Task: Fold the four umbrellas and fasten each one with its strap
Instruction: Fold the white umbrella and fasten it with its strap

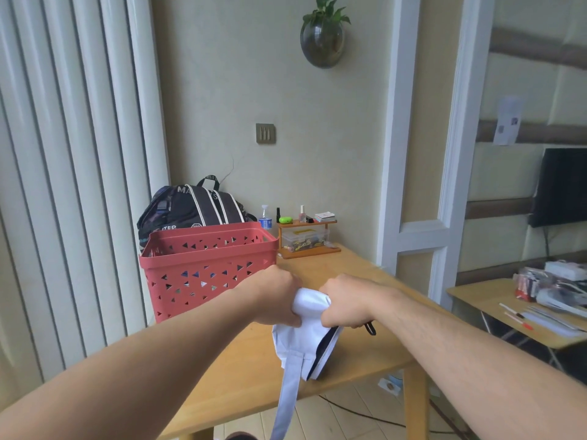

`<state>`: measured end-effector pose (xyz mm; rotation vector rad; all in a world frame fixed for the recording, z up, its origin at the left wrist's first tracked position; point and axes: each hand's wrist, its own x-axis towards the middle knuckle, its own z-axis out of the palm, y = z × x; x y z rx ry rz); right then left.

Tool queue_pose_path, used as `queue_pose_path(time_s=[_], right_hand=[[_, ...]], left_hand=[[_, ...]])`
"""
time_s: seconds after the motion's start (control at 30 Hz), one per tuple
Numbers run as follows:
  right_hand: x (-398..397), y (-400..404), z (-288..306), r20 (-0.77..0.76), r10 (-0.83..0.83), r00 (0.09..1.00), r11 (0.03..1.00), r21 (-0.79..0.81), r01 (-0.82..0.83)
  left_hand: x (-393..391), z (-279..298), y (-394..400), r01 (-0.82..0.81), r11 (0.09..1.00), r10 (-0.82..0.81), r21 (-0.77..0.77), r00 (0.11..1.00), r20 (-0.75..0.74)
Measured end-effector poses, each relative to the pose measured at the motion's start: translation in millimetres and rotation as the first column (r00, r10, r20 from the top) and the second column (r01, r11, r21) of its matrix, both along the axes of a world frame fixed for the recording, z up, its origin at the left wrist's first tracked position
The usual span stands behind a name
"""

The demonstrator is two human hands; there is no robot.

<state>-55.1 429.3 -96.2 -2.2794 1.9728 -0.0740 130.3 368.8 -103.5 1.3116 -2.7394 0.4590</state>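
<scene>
both hands work a white umbrella [305, 341] held above the near edge of the wooden desk [349, 265], low in the middle of the frame. the left hand [276, 296] is clenched around the bunched white cloth at the top; the right hand [344, 301] grips it just beside, with a dark wrist loop [370, 328] poking out under it. the step looks like gathering the canopy tight before fastening. its long white strap [290, 395] hangs loose below the hands, toward the bottom edge, so the next move likely calls for one hand to drop, catch the strap and wrap it round. a red basket [209, 268] stands on the desk, left of the hands.
</scene>
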Motion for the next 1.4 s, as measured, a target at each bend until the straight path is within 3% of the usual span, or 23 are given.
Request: queue_pose_path(time_s=[0.17,0.4,0.63,0.87,1.0,1.07,1.27,1.4], right_hand=[[-2.9,-5.5,2.5,-0.154,-0.002,0.988,0.977,-0.209,-0.030],[2.1,-12.3,-11.1,-0.095,-0.184,0.978,0.911,-0.390,0.133],[-2.9,-15.4,-11.9,-0.238,-0.077,0.968,0.905,-0.425,-0.033],[-0.2,-9.8,-3.3,-0.310,-0.033,0.950,0.930,-0.357,-0.084],[12.3,-10.1,0.9,-0.317,-0.076,0.945,0.945,-0.327,-0.034],[18.1,-11.0,3.8,-0.298,-0.090,0.950,0.944,-0.329,-0.014],[11.2,-9.8,7.3,-0.236,-0.040,0.971,0.977,-0.213,-0.011],[8.5,-4.6,11.0,-0.133,-0.031,0.991,0.994,-0.110,0.017]], left_hand=[[-8.7,3.2,-2.6,-0.086,0.996,0.086,-0.037,0.996,-0.011],[-21.3,8.1,0.1,-0.119,0.992,0.116,-0.044,0.991,-0.072],[-3.4,6.9,4.1,-0.063,0.997,0.065,0.042,0.996,-0.053],[20.0,5.1,1.8,0.049,0.998,-0.046,0.027,0.992,-0.118],[15.0,-2.2,-7.4,0.118,0.961,-0.121,-0.251,0.993,0.002],[5.2,-2.5,-7.2,0.155,0.939,-0.172,-0.308,0.985,-0.030],[10.9,-0.1,-10.8,0.076,0.990,-0.088,-0.116,0.991,-0.106],[19.2,-3.7,-8.3,0.141,0.977,-0.147,-0.162,0.989,-0.025]])
